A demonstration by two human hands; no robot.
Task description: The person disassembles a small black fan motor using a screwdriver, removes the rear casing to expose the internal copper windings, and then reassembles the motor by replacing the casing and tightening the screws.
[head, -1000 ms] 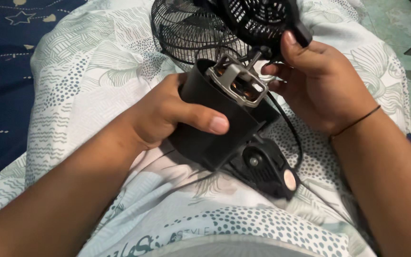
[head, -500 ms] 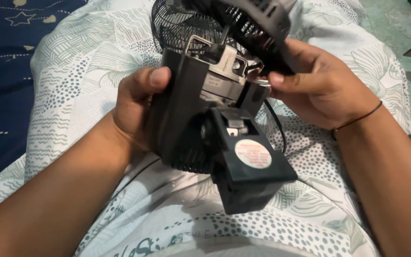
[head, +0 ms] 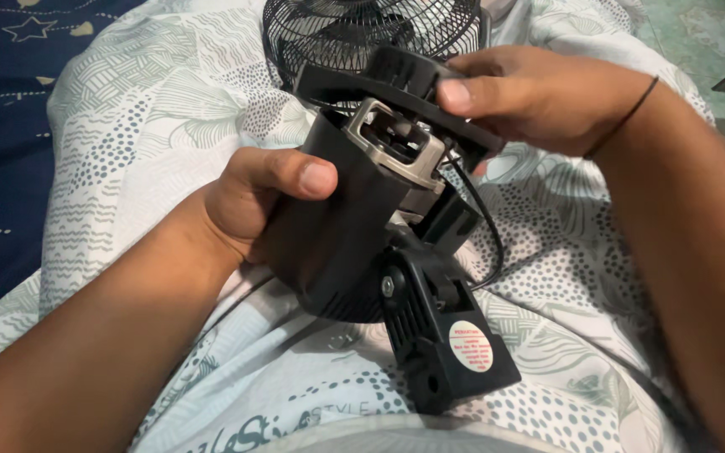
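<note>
Far left: dark blue cloth with pale stars (head: 10,126), flat beneath a white quilt with grey-green leaf and dot print (head: 127,126) that covers the rest of the surface. Left hand (head: 253,205) comes in from lower left, fingers curled around the black motor housing (head: 337,226) of a small fan; the thumb lies across the housing's upper side, the remaining fingers are hidden behind it. The grip is closed on the housing, which is raised above the quilt and tilted, its open end facing up and toward the camera. At that end a grey metal bracket (head: 396,143) is exposed. Below the housing, the black hinged mount base (head: 442,335) hangs down toward the camera, bearing a round white sticker; whether it touches the quilt cannot be told. A black cord (head: 484,226) loops out on the right of the housing. Right hand (head: 539,96) enters from the right, fingers pressed together on a flat black plastic cover (head: 396,88) held just above the bracket. Behind both hands, the black wire fan guard (head: 362,33) lies at top centre.
</note>
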